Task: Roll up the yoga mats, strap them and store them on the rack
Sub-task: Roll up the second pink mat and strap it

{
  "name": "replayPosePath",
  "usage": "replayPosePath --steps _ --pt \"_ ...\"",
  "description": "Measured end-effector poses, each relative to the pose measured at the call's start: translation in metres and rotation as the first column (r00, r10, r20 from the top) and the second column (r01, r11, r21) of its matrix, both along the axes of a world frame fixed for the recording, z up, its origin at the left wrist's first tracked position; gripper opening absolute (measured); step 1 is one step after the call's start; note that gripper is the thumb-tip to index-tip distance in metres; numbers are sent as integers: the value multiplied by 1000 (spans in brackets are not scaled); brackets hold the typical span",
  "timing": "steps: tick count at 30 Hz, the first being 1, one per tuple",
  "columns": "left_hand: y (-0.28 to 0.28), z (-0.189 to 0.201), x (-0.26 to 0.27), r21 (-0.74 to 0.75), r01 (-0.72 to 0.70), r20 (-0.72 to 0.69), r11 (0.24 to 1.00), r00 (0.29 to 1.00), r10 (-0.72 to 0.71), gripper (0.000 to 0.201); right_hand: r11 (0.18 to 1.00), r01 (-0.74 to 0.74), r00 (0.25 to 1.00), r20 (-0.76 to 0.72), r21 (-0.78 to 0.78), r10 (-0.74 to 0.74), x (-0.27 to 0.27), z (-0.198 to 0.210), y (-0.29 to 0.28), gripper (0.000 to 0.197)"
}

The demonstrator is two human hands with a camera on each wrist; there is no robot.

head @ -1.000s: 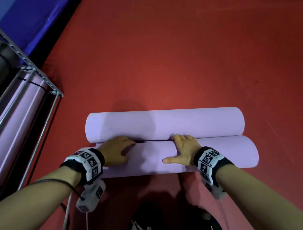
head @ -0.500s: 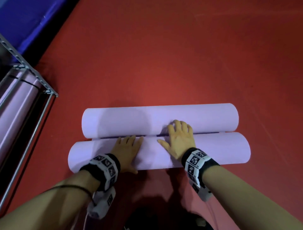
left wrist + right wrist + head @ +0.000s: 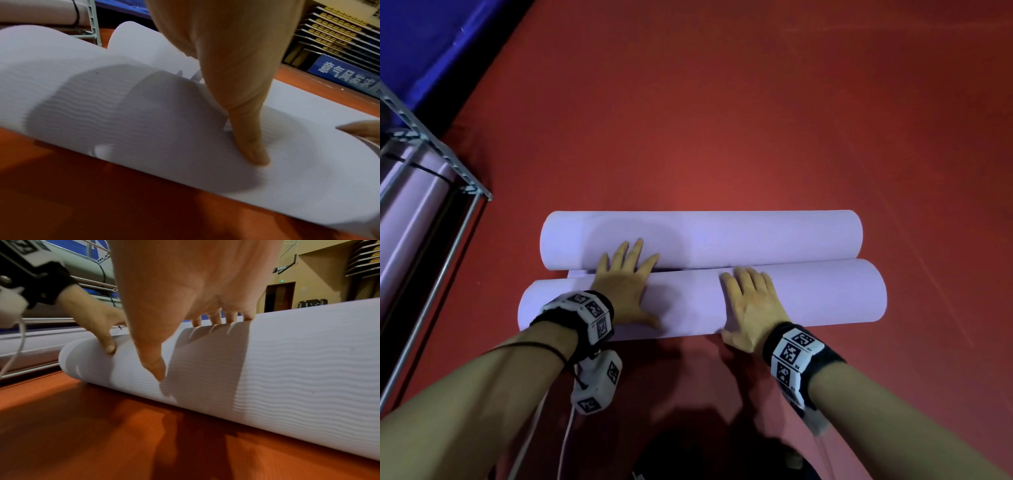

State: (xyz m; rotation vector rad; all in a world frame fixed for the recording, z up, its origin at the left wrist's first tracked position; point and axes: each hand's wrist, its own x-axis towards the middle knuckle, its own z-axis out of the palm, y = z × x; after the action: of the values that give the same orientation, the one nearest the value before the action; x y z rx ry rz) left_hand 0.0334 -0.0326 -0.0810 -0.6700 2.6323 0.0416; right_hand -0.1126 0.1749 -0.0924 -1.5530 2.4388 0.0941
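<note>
A lilac yoga mat lies on the red floor as two parallel rolls: a near roll (image 3: 808, 298) and a far roll (image 3: 739, 236), touching along a seam. My left hand (image 3: 625, 274) lies flat on the near roll (image 3: 102, 105), its fingers stretched onto the far roll. My right hand (image 3: 750, 301) presses flat on top of the near roll (image 3: 287, 369), fingers straight, thumb spread down the front. In the right wrist view my left hand (image 3: 94, 324) rests on the roll's left part. No strap shows on this mat.
A metal rack (image 3: 431, 219) stands at the left edge, holding rolled lilac mats (image 3: 410, 219) bound with a black strap. Blue padding (image 3: 448, 41) borders the red floor (image 3: 756, 120) at top left. Stacked shelves (image 3: 339, 32) and a blue banner stand in the background.
The near roll has turned forward against the far roll. My left hand slid forward onto the far roll; my right hand drew back onto the near roll's top.
</note>
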Motion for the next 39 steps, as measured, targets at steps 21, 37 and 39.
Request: replayPosePath --steps 21,37,39 --pt "14 -2 44 29 133 175 991 975 -136 126 997 -65 985 -159 35 70 8 -19 26 118" --pt "-7 3 29 301 71 163 951 979 -125 117 970 223 972 92 -92 -215 -56 30 -11 80" --pt "-14 4 25 324 75 159 943 978 -133 118 976 169 980 124 -139 -152 -41 34 -8 82"
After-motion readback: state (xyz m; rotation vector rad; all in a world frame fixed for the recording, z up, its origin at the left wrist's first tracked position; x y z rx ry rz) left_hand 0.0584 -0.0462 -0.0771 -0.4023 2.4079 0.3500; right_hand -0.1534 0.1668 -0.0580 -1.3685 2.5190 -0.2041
